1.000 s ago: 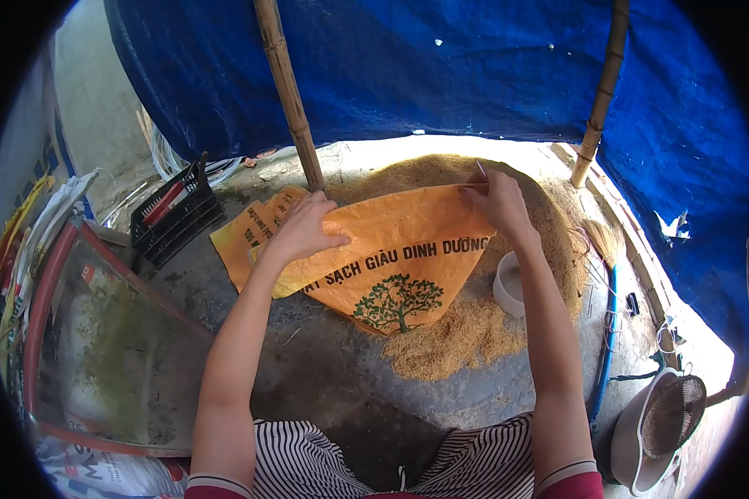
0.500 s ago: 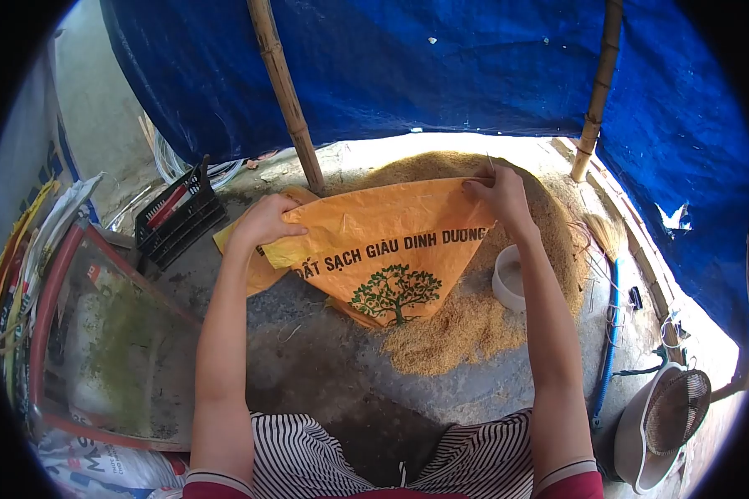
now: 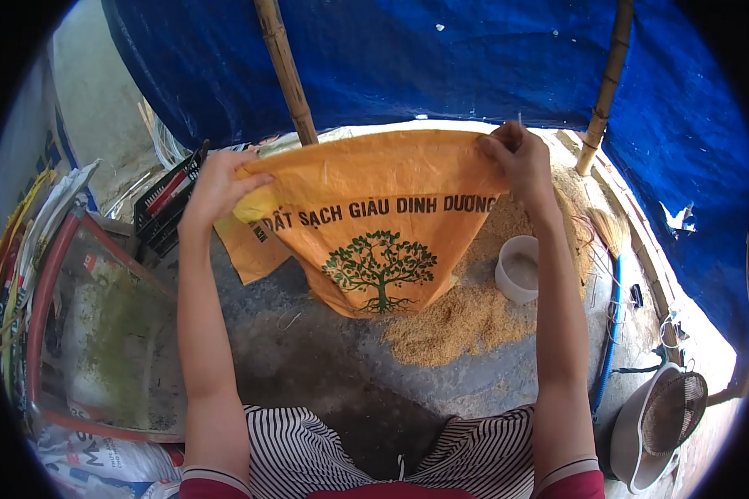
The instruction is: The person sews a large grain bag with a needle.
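An orange woven sack (image 3: 366,175) with black lettering and a printed green tree hangs stretched between my two hands. My left hand (image 3: 223,185) pinches its upper left edge, where a yellow patch shows. At the upper right corner, my right hand (image 3: 520,158) grips the sack with closed fingers; a thin pale strand sticks up there. Behind and below the sack lies a heap of golden husks or grain (image 3: 458,328), partly hidden by it. A white plastic tub (image 3: 518,268) stands on the heap beside my right forearm.
A black crate (image 3: 168,195) and a red-framed mesh screen (image 3: 100,333) stand on the left, near stacked sacks. To the right are a blue-handled broom (image 3: 614,308) and a pale basin (image 3: 637,441) with a sieve (image 3: 676,412). Bamboo poles (image 3: 285,71) stand before a blue tarp (image 3: 441,66).
Both hands have risen and moved farther apart. The sack is higher and spread wider, so more of its tree print shows.
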`<state>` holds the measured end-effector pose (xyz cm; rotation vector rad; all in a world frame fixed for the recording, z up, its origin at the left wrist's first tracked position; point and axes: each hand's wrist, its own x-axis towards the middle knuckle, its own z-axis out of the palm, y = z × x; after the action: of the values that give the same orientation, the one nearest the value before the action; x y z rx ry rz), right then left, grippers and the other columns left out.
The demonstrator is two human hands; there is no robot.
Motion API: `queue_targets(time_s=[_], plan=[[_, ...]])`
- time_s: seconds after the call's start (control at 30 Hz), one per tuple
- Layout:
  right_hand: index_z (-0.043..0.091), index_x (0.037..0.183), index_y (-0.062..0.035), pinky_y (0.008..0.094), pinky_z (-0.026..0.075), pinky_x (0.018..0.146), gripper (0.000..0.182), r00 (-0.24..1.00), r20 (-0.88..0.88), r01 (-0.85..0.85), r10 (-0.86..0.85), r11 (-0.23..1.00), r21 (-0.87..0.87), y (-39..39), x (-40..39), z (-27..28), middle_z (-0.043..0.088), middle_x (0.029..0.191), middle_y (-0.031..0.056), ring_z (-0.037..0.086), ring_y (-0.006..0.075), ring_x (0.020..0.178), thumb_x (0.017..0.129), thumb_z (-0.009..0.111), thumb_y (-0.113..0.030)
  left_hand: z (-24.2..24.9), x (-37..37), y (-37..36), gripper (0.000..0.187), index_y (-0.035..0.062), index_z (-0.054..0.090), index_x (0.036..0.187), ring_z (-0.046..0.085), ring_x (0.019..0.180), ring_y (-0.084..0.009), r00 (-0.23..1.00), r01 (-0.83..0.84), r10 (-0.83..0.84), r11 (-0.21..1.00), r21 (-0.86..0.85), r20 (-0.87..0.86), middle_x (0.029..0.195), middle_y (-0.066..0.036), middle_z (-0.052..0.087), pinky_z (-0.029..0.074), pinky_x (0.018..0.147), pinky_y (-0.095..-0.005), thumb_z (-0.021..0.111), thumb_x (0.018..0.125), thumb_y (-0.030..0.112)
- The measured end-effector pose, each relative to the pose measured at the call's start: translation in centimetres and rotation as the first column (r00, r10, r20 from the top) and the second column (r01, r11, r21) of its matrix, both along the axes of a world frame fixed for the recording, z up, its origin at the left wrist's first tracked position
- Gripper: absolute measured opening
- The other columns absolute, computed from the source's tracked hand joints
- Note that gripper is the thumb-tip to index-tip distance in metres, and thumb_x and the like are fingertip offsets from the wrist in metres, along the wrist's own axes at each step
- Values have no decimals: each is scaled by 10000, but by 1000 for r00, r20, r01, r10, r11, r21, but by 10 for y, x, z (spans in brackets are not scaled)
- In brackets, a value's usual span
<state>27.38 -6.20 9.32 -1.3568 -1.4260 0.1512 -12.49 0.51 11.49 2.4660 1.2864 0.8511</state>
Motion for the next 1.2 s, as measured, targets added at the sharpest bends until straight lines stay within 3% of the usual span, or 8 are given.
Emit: queue_targets(time_s=[0.1, 0.37, 0.43, 0.53, 0.7, 0.8, 1.03, 1.2], plan=[[635, 839, 18, 275, 477, 580, 160, 999, -17, -36, 33, 984, -172, -8, -15, 17, 662, 737, 79, 586, 129, 600, 828, 654, -141, 10, -4, -7, 271, -43, 666, 911, 582, 650, -127, 993, -21, 40, 985, -172, 108, 705, -131, 637, 459, 646, -290, 731, 718, 137], [631, 854, 40, 276, 479, 525, 173, 981, 118, -109, 156, 936, -333, 13, -36, -28, 645, 698, 86, 584, 122, 575, 788, 687, -110, -11, -16, -2, 460, -19, 658, 986, 616, 764, -224, 832, -169, -53, 924, -343, -553, 863, -167, 662, 466, 735, -336, 782, 648, 268], [631, 847, 43, 272, 483, 536, 144, 971, 150, -123, 189, 923, -366, 9, -45, -16, 642, 686, 92, 594, 126, 595, 788, 676, -80, -12, 12, -23, 680, 5, 562, 1188, 594, 965, -250, 978, 116, -76, 972, 202, -196, 1080, -146, 625, 448, 858, -337, 791, 627, 314], [631, 909, 28, 277, 474, 526, 172, 969, 136, -133, 204, 904, -407, 8, -47, -13, 644, 696, 89, 599, 128, 604, 791, 674, -89, -39, 55, -23, 837, 38, 451, 1313, 511, 1138, -319, 953, 105, -82, 992, 67, -291, 1226, -165, 538, 400, 958, -367, 789, 620, 364], [624, 991, -5, 255, 422, 465, 235, 979, 88, -146, 183, 935, -323, -7, -22, -18, 618, 673, 57, 559, 104, 544, 798, 676, -129, -21, 23, -7, 658, 57, 560, 1196, 538, 1091, -311, 897, 17, -131, 965, -263, -422, 1170, -176, 577, 409, 933, -390, 763, 654, 371], [628, 1011, 15, 221, 361, 408, 253, 967, -42, -222, 249, 759, -612, -6, 2, -22, 556, 627, -9, 441, 55, 438, 829, 669, -156, -57, 0, 20, 455, 23, 619, 1044, 576, 953, -315, 887, 105, -220, 952, -286, -407, 1007, -195, 605, 439, 828, -394, 745, 687, 274], [646, 894, 9, 239, 372, 422, 178, 990, 50, -115, 135, 950, -291, 4, -32, -6, 564, 593, 23, 479, 94, 473, 856, 627, -164, -14, -24, 6, 246, -43, 629, 860, 559, 572, -222, 925, 162, -201, 976, -146, -322, 640, -178, 568, 441, 580, -344, 687, 759, 174], [665, 905, -13, 212, 360, 419, 96, 976, -90, -197, 198, 980, 21, -22, -60, 53, 583, 643, 0, 465, 44, 484, 851, 632, -85, 57, -42, 2, 242, 2, 671, 898, 634, 669, -293, 964, 35, -36, 999, -9, -263, 745, -205, 634, 475, 609, -343, 704, 745, 186]])
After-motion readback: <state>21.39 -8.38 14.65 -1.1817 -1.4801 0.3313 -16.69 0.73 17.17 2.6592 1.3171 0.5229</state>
